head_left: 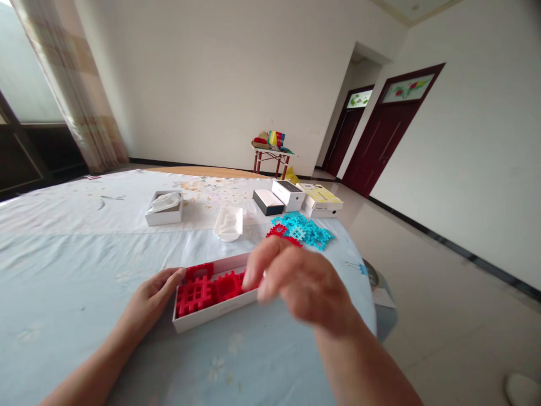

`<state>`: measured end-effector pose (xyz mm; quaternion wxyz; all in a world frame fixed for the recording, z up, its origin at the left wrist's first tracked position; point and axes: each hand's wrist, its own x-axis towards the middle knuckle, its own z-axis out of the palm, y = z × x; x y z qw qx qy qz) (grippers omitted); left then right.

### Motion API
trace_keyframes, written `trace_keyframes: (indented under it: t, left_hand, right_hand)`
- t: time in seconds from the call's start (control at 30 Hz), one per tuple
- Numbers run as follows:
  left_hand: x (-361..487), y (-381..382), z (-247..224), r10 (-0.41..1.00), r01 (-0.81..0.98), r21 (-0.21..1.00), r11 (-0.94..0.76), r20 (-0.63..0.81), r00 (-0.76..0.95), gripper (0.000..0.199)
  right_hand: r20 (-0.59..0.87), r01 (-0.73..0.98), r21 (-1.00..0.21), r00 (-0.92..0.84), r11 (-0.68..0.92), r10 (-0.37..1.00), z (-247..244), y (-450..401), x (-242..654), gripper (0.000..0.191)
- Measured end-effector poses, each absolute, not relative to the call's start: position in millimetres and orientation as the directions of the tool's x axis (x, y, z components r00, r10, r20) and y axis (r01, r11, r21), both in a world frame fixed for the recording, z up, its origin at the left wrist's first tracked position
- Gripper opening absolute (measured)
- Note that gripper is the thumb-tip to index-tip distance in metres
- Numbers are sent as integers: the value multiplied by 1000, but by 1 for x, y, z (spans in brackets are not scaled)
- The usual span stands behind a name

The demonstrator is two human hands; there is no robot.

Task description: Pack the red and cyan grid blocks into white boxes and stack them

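A long white box (215,311) stands on the table in front of me, filled along much of its length with red plastic lattice building blocks (195,298). My left hand (158,290) grips the box's left end, fingertips at the rim. Over the right end hovers my right hand (302,276), its fingers loosely bent and apart, slightly blurred, with nothing visible in them. That hand hides the box's right end. Behind it lies a pile of blue lattice blocks (310,230), with a few red blocks (278,230) at its left side.
A white plastic tray (229,224) lies beyond the box. Farther left is a small white box (164,216) with a plastic insert. A black-and-white box (267,202), a white phone box (288,195) and a yellow box (320,198) stand behind the blue pile. The table's edge curves at right.
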<state>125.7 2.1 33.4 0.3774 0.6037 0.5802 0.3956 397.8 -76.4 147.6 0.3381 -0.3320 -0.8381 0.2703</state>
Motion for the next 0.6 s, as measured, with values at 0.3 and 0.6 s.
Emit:
trace_keyframes:
  t: [0.3, 0.6]
  left_hand:
    - [122, 5, 32, 999, 476, 879, -25, 6, 41, 60]
    - [122, 3, 32, 997, 471, 880, 54, -72, 20, 61]
  right_hand:
    - [128, 837, -527, -95, 149, 987, 67, 15, 504, 51]
    - [-3, 835, -540, -127, 105, 992, 39, 21, 521, 57]
